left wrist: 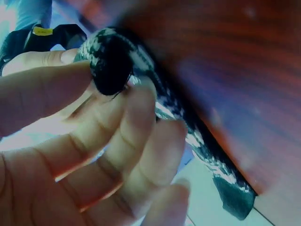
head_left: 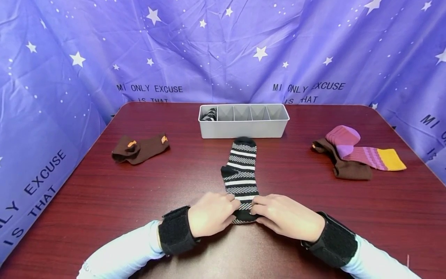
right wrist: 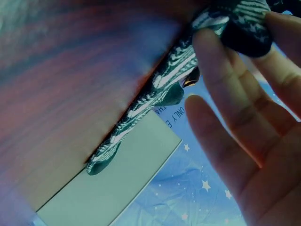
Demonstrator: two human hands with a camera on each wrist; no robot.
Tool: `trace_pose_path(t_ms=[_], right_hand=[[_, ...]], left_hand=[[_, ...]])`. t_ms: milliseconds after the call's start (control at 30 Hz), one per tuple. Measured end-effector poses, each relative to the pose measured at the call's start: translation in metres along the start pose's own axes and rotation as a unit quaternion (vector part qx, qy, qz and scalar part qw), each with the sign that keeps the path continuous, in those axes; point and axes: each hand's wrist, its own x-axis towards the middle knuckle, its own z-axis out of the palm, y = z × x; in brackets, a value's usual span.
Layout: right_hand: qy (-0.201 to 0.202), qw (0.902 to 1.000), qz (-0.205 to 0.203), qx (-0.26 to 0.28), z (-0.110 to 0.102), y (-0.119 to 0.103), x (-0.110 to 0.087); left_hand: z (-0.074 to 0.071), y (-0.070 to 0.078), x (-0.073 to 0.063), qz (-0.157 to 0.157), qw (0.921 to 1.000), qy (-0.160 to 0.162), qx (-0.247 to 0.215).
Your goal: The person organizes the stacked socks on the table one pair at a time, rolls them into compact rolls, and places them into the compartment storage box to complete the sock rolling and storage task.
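A black, grey and white striped sock [head_left: 242,170] lies lengthwise on the table, one black end near the box and its heel patch pointing left. My left hand [head_left: 213,214] pinches the left side of the sock's near end, which curls up off the table in the left wrist view, a dark rolled edge [left wrist: 112,66] between thumb and fingers. On the opposite side my right hand [head_left: 287,217] pinches the same end. The right wrist view shows the turned-up black part [right wrist: 247,40] at its fingertips, with the rest of the sock [right wrist: 141,108] flat beyond.
Behind the sock stands a grey divided box [head_left: 242,130], a dark patterned sock [head_left: 210,115] in its leftmost compartment. A brown sock [head_left: 150,150] lies at left. To the right, a pink, purple and yellow sock [head_left: 369,155] overlaps another brown sock [head_left: 353,170].
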Motion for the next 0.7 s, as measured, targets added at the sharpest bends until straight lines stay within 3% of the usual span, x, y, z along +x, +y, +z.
trace_pose_path(t_ms=[167,233,467,700], right_hand=[[-0.020,0.9996,0.017,-0.014,0.0006,0.0028,0.0018],[-0.025,0.9993,0.024,-0.014,0.0006,0.0040,0.0022],[-0.028,0.9981,0.054,0.002,0.0013,0.0065,0.0038],[-0.035,0.9961,0.081,0.009,0.0006,0.0093,0.0050]], left_hand=[[0.0008,-0.0002,0.0015,0.025,0.9977,0.063,-0.002],[0.0006,0.0001,0.0014,0.039,0.9965,0.074,-0.005],[-0.0014,-0.0022,0.0018,0.043,0.9981,0.037,-0.021],[-0.0016,-0.0083,0.0074,0.050,0.9967,0.050,-0.039]])
